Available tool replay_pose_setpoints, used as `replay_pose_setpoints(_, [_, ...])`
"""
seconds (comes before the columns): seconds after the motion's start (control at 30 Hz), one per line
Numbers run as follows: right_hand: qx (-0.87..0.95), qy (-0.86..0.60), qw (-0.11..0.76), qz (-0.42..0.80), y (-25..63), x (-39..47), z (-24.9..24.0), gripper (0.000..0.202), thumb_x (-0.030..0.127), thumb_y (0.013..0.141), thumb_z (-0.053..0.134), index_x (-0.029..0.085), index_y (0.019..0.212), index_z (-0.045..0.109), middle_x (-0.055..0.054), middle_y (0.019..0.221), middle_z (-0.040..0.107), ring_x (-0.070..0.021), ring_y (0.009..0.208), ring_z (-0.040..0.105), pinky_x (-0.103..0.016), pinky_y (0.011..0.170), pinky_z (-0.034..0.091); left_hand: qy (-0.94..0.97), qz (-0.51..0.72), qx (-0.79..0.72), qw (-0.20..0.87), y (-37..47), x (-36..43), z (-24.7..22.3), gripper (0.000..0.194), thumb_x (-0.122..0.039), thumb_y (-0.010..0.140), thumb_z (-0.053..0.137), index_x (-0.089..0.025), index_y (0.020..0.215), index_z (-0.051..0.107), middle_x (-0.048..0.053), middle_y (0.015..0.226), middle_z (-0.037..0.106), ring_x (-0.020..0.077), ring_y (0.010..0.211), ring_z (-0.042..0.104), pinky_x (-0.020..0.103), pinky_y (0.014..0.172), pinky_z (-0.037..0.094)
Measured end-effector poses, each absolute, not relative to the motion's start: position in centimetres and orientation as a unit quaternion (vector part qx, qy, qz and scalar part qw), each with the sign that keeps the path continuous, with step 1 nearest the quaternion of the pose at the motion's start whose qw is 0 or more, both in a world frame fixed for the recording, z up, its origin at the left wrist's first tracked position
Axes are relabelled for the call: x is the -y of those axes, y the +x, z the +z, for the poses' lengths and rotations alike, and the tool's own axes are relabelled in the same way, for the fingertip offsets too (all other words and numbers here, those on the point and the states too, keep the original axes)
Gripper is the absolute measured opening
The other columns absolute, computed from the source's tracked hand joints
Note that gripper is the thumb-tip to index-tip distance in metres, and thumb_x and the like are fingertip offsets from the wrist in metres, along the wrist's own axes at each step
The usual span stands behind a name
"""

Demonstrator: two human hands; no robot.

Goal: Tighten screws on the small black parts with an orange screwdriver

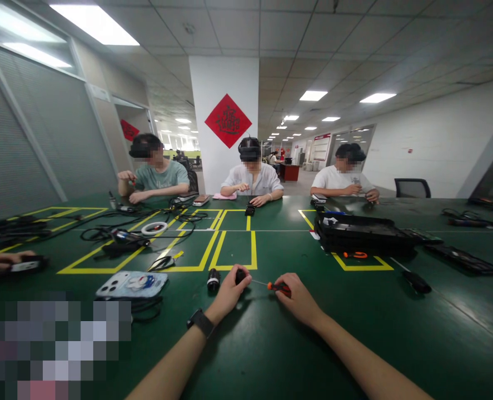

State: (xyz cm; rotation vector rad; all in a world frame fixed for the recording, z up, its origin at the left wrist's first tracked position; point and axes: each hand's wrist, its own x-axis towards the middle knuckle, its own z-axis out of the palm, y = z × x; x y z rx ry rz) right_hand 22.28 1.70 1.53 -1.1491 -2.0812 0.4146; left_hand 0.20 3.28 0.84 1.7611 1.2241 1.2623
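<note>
Over green tabletop (271, 350), marked w/ yellow tape (253, 250), prob. to split off work spots. To R, w/ black tray (363, 230) set well apart, prob. out of arms' way; to L, ditto w/ phone (135, 283). Working w/ R hand (294, 294) and L hand (230, 289) near each other, both narrowed. Gripping, in R hand, orange-and-black screwdriver (276, 288) by handle, shaft aimed L, prob. for control. Just beside L hand, w/in reach: dark cylinder (213, 280). Pinching, in L hand, dark piece (240, 275) at shaft's far end, prob. to steady it; can't tell if touching tip.
</note>
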Motion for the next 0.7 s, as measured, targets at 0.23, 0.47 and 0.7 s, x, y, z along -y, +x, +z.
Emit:
replay_pose_setpoints(0.23, [0.808, -0.452, 0.346, 0.155, 22.18, -1.95, 1.33, 0.014, 0.021, 0.083, 0.046, 0.018, 0.083, 0.059, -0.005, 0.086, 0.057, -0.0184, 0.088, 0.048, -0.031, 0.079, 0.038, 0.669, 0.477, -0.466, 0.330, 0.22, -3.31, 0.82, 0.022, -0.039, 0.077, 0.050, -0.019, 0.086, 0.050, 0.000, 0.078, 0.057, 0.0141, 0.073, 0.052, 0.026, 0.070, 0.040])
replay_pose_setpoints(0.47, [0.811, -0.439, 0.360, 0.142, 21.97, -1.67, 1.46, 0.012, 0.017, 0.078, 0.053, 0.019, 0.089, 0.055, -0.005, 0.091, 0.055, -0.0186, 0.088, 0.049, -0.030, 0.077, 0.039, 0.647, 0.483, -0.477, 0.347, 0.30, -3.37, 0.65, 0.023, -0.041, 0.079, 0.048, -0.019, 0.087, 0.048, -0.001, 0.073, 0.055, 0.0132, 0.069, 0.053, 0.026, 0.067, 0.040])
replay_pose_setpoints(0.7, [0.813, -0.442, 0.351, 0.142, 21.81, -1.54, 1.38, 0.016, 0.019, 0.078, 0.052, 0.019, 0.094, 0.054, -0.005, 0.091, 0.055, -0.0185, 0.087, 0.049, -0.030, 0.078, 0.040, 0.654, 0.480, -0.479, 0.335, 0.38, -3.08, 0.79, 0.024, -0.042, 0.078, 0.048, -0.019, 0.087, 0.049, -0.001, 0.075, 0.057, 0.0128, 0.070, 0.053, 0.025, 0.066, 0.040])
